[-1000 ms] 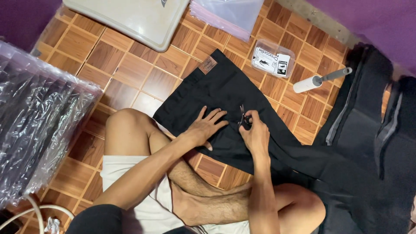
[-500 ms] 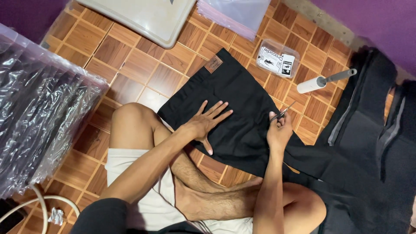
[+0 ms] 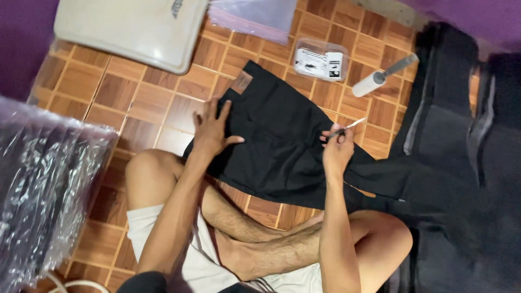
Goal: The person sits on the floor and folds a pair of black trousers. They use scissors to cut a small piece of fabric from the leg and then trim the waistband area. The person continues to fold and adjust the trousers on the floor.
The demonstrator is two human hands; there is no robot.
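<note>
A pair of black trousers (image 3: pixel 282 141) lies flat on the brown tiled floor in front of my crossed legs, with a brown patch at its waistband. My left hand (image 3: pixel 211 130) rests palm down with fingers spread on the left edge of the trousers. My right hand (image 3: pixel 336 149) is raised above the right side of the garment and pinches a small pair of metal snips (image 3: pixel 347 128), their tip pointing up and right.
A lint roller (image 3: pixel 380 78) and a clear plastic box (image 3: pixel 320 61) lie beyond the trousers. A beige lid-like panel (image 3: pixel 130 27) and a clear bag (image 3: pixel 255 16) sit at the top. Plastic-wrapped dark garments (image 3: pixel 43 190) are at left, stacked dark clothes (image 3: pixel 461 163) at right.
My right hand moved right and lifted off the fabric with the snips. My left hand slid to the trousers' left edge.
</note>
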